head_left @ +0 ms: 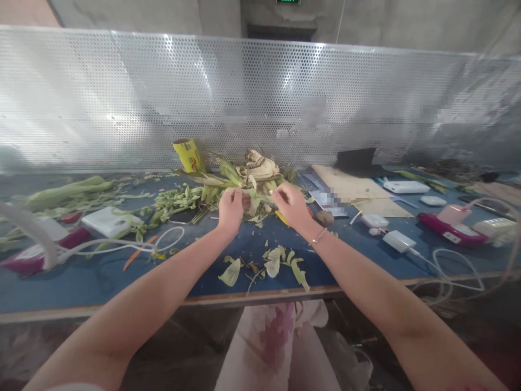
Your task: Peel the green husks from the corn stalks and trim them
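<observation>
My left hand point(231, 209) is closed, thumb and fingers pinching a pale green leaf strip point(254, 202) that looks like corn husk. On the other side of the strip, my right hand point(292, 207), with a bracelet at the wrist, is also closed in a pinch at its right end. Both hands are raised a little over the blue tabletop. Just behind them lies a heap of dry, cream-coloured husks point(262, 165) and greener leaves point(209, 190). Torn leaf scraps point(273, 263) lie in front of the hands, near the table edge.
Left of the heap are knotted green leaf pieces point(177, 200), a dark phone point(184, 216) and a yellow cylinder point(189, 156). Purple-and-white power strips point(451, 231) and white chargers point(399, 241) with cables lie right. Cardboard point(345, 183) lies behind; a perforated metal screen point(260, 92) closes the back.
</observation>
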`<action>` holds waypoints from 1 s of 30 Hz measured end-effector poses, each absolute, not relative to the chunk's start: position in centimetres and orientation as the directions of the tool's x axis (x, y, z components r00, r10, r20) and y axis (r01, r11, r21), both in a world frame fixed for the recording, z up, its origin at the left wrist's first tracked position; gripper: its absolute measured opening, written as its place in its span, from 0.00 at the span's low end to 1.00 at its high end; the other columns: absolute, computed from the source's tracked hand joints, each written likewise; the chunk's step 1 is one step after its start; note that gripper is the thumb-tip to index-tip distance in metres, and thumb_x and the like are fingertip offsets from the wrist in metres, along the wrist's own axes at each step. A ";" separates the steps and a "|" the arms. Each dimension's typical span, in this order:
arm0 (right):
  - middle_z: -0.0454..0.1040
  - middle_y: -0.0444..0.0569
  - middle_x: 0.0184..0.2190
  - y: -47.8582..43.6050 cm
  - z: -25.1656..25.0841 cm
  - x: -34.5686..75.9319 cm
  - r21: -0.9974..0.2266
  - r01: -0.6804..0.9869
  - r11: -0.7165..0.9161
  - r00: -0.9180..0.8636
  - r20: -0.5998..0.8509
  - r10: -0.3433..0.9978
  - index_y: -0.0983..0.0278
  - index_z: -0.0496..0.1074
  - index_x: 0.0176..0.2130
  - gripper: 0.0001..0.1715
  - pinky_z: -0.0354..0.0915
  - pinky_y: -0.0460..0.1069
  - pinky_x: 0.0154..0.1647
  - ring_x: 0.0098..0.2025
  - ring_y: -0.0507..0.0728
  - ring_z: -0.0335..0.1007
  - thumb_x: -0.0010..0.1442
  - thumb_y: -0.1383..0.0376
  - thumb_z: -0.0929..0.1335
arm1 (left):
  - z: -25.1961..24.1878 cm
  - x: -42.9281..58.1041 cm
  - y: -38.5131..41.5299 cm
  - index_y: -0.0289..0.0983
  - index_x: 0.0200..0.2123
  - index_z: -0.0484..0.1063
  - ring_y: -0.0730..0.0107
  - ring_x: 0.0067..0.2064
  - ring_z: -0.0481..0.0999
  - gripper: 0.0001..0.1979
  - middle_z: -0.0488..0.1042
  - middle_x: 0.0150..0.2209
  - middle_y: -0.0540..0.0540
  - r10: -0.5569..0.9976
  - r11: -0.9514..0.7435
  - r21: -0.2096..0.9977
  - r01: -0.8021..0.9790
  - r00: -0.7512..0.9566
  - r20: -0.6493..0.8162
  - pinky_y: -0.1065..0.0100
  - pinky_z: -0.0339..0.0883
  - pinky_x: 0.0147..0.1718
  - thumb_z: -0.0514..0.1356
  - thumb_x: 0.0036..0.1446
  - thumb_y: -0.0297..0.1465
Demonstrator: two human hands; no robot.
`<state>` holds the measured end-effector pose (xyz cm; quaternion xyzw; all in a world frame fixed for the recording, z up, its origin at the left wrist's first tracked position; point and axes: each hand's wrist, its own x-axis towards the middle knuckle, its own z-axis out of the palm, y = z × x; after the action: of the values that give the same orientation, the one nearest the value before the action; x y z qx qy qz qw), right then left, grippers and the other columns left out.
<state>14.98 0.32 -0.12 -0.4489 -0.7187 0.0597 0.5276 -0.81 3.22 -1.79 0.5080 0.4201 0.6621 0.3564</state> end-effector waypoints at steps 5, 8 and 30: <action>0.63 0.44 0.17 -0.5 0.1 14.1 -0.496 0.680 0.540 -0.205 0.578 0.790 0.64 0.60 0.18 0.24 0.53 0.47 0.27 0.22 0.50 0.57 0.55 0.51 0.62 | -1.1 0.1 1.9 0.37 0.27 0.63 0.72 0.29 0.73 0.08 0.72 0.26 0.48 0.921 -0.385 0.892 -0.237 -0.164 0.353 0.67 0.69 0.31 0.55 0.52 0.35; 0.66 0.44 0.20 0.1 -0.3 13.9 -0.583 0.617 0.529 -0.182 0.548 0.817 0.65 0.62 0.23 0.20 0.54 0.46 0.26 0.24 0.51 0.60 0.55 0.52 0.63 | -1.2 0.5 1.3 0.36 0.24 0.66 0.72 0.30 0.73 0.08 0.72 0.26 0.49 0.923 -0.384 0.895 -0.226 -0.093 0.373 0.66 0.69 0.35 0.59 0.47 0.35; 0.63 0.39 0.14 -1.2 0.6 13.7 -0.761 0.391 0.518 -0.381 0.379 0.843 0.64 0.59 0.19 0.17 0.55 0.43 0.21 0.16 0.47 0.57 0.58 0.63 0.60 | -1.1 -0.4 1.3 0.38 0.23 0.55 0.79 0.21 0.57 0.13 0.54 0.19 0.54 0.839 -0.493 0.849 0.192 -0.153 0.522 0.75 0.54 0.22 0.52 0.56 0.37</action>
<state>13.67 -1.18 0.61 -0.3963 -0.7788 0.2895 0.3906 -0.40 1.26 -1.09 0.5969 0.4317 0.6247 0.2589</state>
